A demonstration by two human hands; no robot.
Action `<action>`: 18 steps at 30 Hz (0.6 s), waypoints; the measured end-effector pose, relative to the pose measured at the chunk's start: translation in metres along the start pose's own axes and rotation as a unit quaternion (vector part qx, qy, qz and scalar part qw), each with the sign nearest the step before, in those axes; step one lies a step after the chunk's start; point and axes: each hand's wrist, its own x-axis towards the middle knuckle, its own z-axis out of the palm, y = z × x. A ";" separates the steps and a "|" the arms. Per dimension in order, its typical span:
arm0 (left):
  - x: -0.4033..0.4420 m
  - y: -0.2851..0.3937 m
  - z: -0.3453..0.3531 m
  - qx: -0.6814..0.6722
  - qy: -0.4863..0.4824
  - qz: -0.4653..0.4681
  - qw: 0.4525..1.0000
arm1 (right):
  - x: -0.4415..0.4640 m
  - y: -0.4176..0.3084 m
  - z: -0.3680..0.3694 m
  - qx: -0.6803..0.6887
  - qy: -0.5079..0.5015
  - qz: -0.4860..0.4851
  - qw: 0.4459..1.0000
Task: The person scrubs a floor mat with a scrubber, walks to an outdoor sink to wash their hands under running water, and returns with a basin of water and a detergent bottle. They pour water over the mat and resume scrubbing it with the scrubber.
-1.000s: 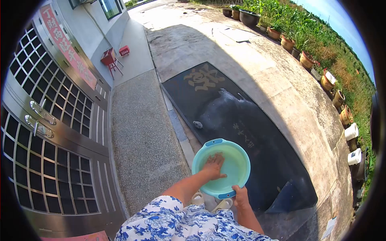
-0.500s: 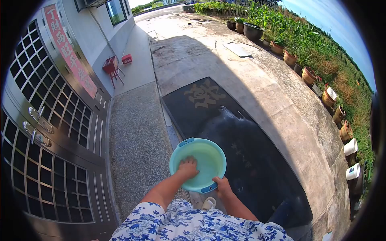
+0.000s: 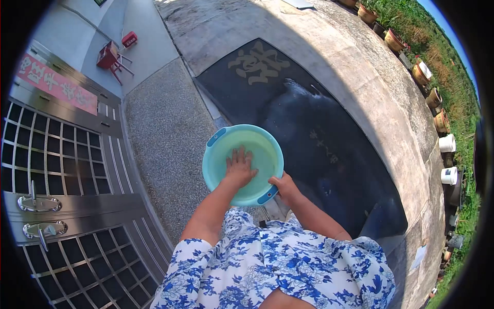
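Observation:
A light green plastic basin with blue handles is in front of my body. My right hand is closed on its rim beside the near blue handle, thumb on top. Inside the basin, my left hand has its fingers spread against the inner surface. It grasps nothing. The basin appears to hold clear water, though how much I cannot tell. Below and to the right lies a large dark doormat, with pale characters at its far end and wet, shiny patches.
Metal double doors with lattice panels stand on the left. A red stand on legs and a small red box are by the wall. Flower pots and white buckets line the right edge beside plants. Shade covers part of the concrete.
The view has tilted further down. The basin appears nearer my body and turned slightly. My left hand stays inside it with fingers more spread, and my right hand keeps its hold.

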 end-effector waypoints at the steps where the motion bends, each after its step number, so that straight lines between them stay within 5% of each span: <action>1: -0.003 -0.017 -0.020 -0.003 -0.049 0.050 0.998 | 0.012 0.003 0.019 0.004 0.010 0.011 1.000; 3: -0.002 -0.051 -0.037 -0.012 -0.103 0.102 0.989 | 0.035 0.002 0.053 0.021 0.013 0.022 0.999; 6: 0.008 -0.111 -0.057 0.048 -0.058 0.057 0.996 | 0.062 -0.004 0.101 0.039 -0.005 0.028 0.999; 9: 0.026 -0.163 -0.078 0.002 0.023 0.117 0.993 | 0.089 -0.016 0.145 0.075 -0.020 0.041 0.996; 11: 0.043 -0.201 -0.080 -0.171 0.030 0.014 0.985 | 0.112 -0.023 0.168 0.067 -0.019 0.044 0.997; 14: 0.069 -0.248 -0.095 -0.138 0.124 0.000 0.983 | 0.151 -0.021 0.196 0.058 -0.003 0.058 0.997; 18: 0.103 -0.285 -0.140 -0.102 0.027 -0.063 0.992 | 0.193 -0.054 0.228 0.070 -0.019 0.053 0.996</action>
